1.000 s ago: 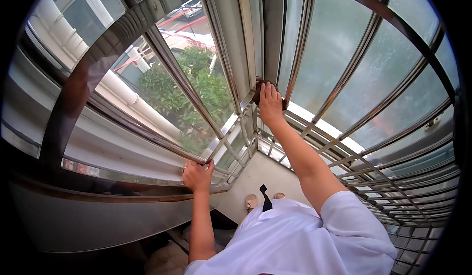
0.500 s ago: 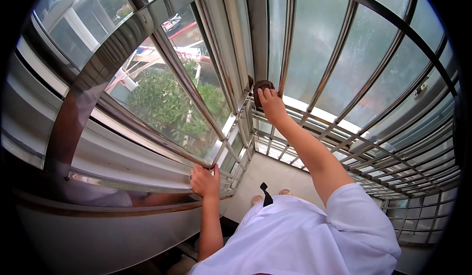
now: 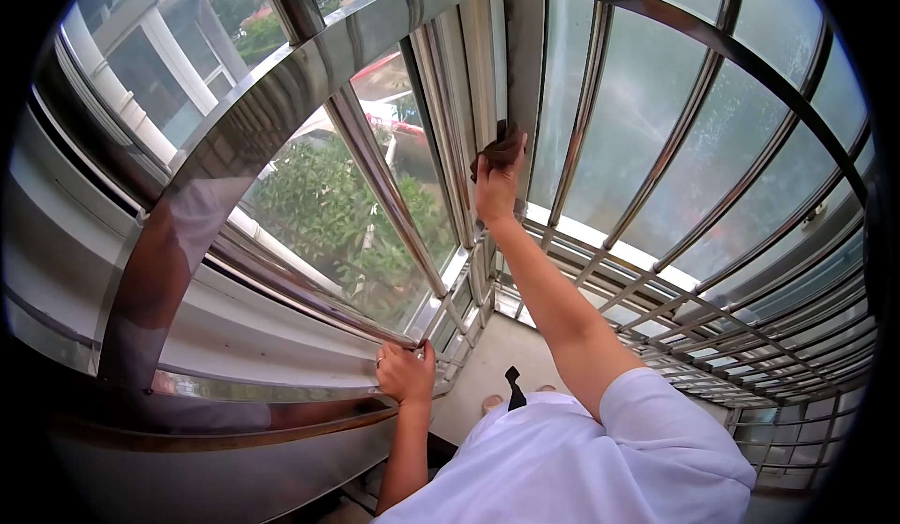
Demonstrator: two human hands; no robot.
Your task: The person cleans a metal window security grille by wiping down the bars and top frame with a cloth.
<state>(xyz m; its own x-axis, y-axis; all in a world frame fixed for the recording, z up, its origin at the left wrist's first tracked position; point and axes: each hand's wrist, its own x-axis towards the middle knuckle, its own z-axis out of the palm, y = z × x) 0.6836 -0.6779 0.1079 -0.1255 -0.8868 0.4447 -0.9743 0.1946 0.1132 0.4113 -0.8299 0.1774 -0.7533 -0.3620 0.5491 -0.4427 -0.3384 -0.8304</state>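
Note:
My right hand (image 3: 496,193) is closed around a crumpled dark brown cloth (image 3: 503,148). The cloth lies against the corner post (image 3: 522,74), where the clear window and the frosted panels meet. Lower down on the left, my left hand (image 3: 406,372) grips the end of a metal rail (image 3: 309,306) along the bottom of the window bars. A ring shows on one of its fingers. The fingertips behind the rail are partly hidden.
Shiny upright bars (image 3: 389,191) stand before the clear window. More bars cross the frosted glass (image 3: 647,102) on the right. A curved metal band (image 3: 281,83) arches over both sides. Below are a metal grid (image 3: 712,341) and a pale floor (image 3: 487,360).
My right hand and the cloth have shifted up and left, from beside the frosted panel's bottom onto the corner post. The left hand keeps its hold; the view has turned slightly.

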